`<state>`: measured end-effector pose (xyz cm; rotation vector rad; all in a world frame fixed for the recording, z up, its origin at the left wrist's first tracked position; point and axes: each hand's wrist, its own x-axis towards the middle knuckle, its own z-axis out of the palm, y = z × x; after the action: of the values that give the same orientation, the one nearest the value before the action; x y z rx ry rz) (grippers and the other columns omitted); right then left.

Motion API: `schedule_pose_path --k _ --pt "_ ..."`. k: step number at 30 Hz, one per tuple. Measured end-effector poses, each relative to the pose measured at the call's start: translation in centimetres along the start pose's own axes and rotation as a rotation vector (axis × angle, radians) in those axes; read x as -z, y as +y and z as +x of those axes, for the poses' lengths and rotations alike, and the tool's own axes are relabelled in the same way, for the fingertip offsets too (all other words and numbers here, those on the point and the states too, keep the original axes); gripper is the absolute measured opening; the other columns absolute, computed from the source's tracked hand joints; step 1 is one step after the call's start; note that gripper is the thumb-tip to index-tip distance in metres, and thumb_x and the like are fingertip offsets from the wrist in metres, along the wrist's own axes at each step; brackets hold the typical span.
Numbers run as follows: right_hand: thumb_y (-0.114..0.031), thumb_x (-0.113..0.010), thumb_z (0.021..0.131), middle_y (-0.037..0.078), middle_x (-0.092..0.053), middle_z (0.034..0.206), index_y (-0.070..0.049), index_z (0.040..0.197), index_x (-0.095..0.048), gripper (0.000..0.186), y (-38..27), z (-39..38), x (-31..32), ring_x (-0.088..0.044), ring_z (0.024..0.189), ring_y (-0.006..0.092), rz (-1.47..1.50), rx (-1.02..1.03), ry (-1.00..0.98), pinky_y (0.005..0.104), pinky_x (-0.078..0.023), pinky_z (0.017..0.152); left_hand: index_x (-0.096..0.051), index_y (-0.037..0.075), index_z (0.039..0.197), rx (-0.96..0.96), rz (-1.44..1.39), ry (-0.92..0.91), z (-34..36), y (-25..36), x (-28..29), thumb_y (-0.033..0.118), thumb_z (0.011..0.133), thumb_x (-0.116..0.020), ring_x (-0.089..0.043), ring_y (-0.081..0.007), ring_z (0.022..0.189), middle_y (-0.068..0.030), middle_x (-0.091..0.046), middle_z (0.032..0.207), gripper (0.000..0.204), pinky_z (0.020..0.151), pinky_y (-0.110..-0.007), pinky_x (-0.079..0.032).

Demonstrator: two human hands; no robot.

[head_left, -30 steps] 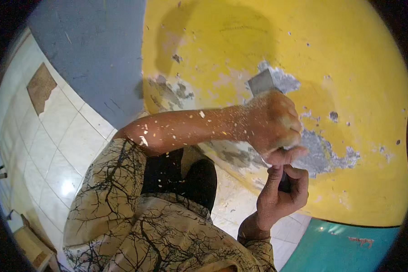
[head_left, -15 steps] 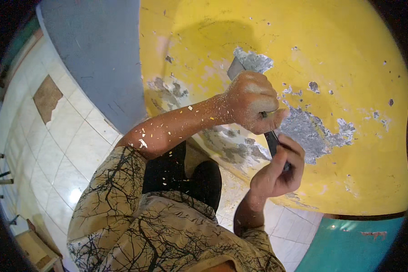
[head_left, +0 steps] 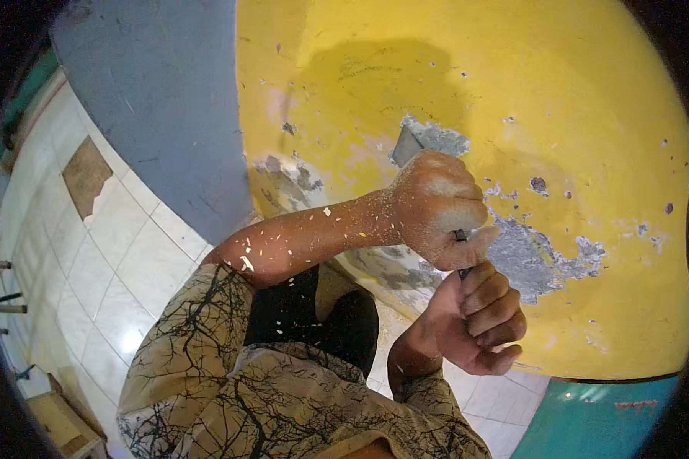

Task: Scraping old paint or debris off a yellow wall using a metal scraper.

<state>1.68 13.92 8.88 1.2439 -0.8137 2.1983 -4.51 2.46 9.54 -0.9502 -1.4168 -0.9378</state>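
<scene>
A scraper, its flat grey blade [head_left: 407, 147] against the wall, slants down through my left hand [head_left: 439, 203], which is wrapped round it in a fist. Where the blade meets the wall, the yellow paint is gone and a grey patch [head_left: 445, 141] shows. Below the fist, a short dark bit of the handle [head_left: 465, 272] runs into my right hand [head_left: 482, 317], whose fingers are curled. The rest of the handle is hidden by the hands. Paint flakes and dust cling to my left forearm [head_left: 306, 233].
The yellow wall [head_left: 589, 92] has a larger bare grey patch [head_left: 520, 264] right of my hands. A grey-blue panel [head_left: 149, 99] adjoins it on the left. White floor tiles [head_left: 122, 252] include a broken brown one [head_left: 86, 177]. Teal surface [head_left: 597, 417] lies lower right; a wooden box [head_left: 61, 424], lower left.
The wall and both hands appear lower in view. My right hand has come up against the left fist and its grip has turned; less of the dark handle shows between them.
</scene>
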Motion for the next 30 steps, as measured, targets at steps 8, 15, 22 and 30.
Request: schedule_pose_path --k 8,15,22,30 --pt "-0.04 -0.056 0.079 -0.001 -0.042 0.056 -0.015 0.06 -0.036 0.038 0.0 -0.2 0.8 -0.041 0.055 0.0155 -0.109 0.058 -0.085 0.0289 -0.032 0.049 -0.04 0.011 0.046 -0.003 0.028 0.001 -0.1 -0.3 0.0 0.016 0.06 -0.063 -0.043 -0.0243 0.039 -0.0041 -0.039 0.044 0.027 0.038 -0.035 -0.034" --pt "-0.038 -0.056 0.078 -0.001 -0.039 0.056 -0.015 0.06 -0.034 0.037 -0.2 0.0 1.4 -0.041 0.056 0.0155 -0.166 0.016 -0.079 0.0297 -0.031 0.051 -0.043 0.009 0.05 -0.014 -0.065 -0.003 -0.3 -0.5 -0.6 0.007 0.06 -0.06 -0.039 -0.0208 0.039 -0.002 -0.037 0.047 0.02 0.038 -0.032 -0.031" --pt "-0.037 -0.055 0.08 -0.001 -0.038 0.056 -0.015 0.055 -0.029 0.042 -0.3 1.6 0.7 -0.04 0.055 0.0138 -0.018 0.152 -0.285 0.0278 -0.029 0.047 -0.043 0.012 0.048 -0.035 0.011 0.032 0.7 0.7 -0.7 0.017 0.055 -0.062 -0.044 -0.0227 0.04 -0.0027 -0.039 0.046 0.021 0.038 -0.035 -0.035" --pt "-0.027 -0.052 0.073 -0.004 -0.026 0.049 -0.016 0.052 -0.026 0.035 0.0 1.9 0.1 -0.026 0.046 0.0104 0.057 0.112 -0.223 0.0253 -0.018 0.047 -0.044 0.013 0.05 -0.031 0.095 0.108 -0.3 -1.1 -1.4 0.019 0.054 -0.062 -0.044 -0.0206 0.042 -0.0008 -0.041 0.048 0.019 0.041 -0.034 -0.036"
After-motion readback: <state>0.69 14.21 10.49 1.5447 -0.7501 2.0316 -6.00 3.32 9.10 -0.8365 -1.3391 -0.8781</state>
